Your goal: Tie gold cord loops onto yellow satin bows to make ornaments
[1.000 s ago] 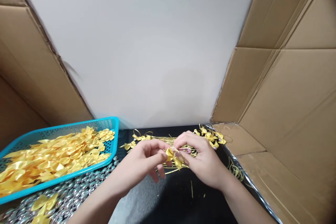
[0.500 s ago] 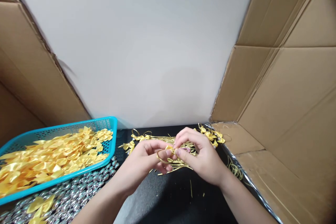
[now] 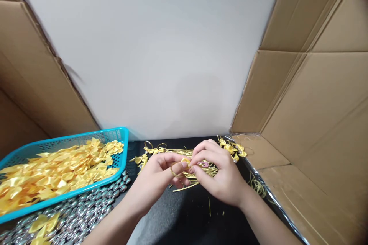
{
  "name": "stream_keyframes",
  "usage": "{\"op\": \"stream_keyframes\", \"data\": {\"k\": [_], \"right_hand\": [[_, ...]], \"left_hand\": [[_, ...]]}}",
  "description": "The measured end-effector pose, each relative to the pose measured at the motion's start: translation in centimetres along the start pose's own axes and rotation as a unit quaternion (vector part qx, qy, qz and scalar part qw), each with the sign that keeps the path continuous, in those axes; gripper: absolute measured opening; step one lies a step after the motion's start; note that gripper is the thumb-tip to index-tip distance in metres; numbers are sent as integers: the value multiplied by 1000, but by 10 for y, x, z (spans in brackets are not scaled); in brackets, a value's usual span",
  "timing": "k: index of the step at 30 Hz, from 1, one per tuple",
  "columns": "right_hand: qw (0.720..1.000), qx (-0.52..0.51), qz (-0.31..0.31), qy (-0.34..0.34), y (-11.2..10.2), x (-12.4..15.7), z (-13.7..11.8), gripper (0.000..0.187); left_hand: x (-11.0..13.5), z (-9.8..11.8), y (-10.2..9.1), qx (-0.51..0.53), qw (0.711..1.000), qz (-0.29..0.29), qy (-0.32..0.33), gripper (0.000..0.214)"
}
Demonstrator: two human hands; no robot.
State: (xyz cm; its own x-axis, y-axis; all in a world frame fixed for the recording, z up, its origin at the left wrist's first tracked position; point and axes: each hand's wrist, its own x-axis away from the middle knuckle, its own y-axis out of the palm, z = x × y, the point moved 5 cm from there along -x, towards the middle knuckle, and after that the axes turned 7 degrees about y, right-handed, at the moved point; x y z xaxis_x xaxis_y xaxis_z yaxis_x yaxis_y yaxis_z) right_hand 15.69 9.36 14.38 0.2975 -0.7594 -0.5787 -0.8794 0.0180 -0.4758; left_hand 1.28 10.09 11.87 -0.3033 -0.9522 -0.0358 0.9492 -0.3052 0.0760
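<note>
My left hand [image 3: 156,178] and my right hand [image 3: 220,178] meet over a black mat [image 3: 198,214], fingertips pinched together on a small yellow ribbon bow with a gold cord loop [image 3: 180,167]. The loop hangs under my left thumb. Behind my hands lies a pile of gold cords [image 3: 184,153] with finished yellow bows at its ends [image 3: 231,148].
A turquoise perforated tray [image 3: 122,138] heaped with yellow ribbon bows [image 3: 54,174] stands at the left. Silver beads [image 3: 83,212] lie in front of it with a loose bow [image 3: 43,226]. Cardboard flaps [image 3: 310,103] rise on the right and left, a white wall behind.
The yellow bow has been drawn in between my fingertips, and a gold loop now shows under my left thumb. Both hands shifted slightly up and back.
</note>
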Motion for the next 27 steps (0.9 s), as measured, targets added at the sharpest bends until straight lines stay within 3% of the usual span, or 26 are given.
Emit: {"op": "stream_keyframes", "data": {"k": [11,16,27], "right_hand": [[1000,16,-2,-7,2,-1,1,16],[999,-26,10,29,3,-2,7,14],[999,30,-11,16,12,0,13,14]], "left_hand": [[-3,-5,-2,13,1000,4,5,22],[-3,-8,-2,-7,1000,5,21,23],[-8,-14,-5,-53,995,59,54,17]]}}
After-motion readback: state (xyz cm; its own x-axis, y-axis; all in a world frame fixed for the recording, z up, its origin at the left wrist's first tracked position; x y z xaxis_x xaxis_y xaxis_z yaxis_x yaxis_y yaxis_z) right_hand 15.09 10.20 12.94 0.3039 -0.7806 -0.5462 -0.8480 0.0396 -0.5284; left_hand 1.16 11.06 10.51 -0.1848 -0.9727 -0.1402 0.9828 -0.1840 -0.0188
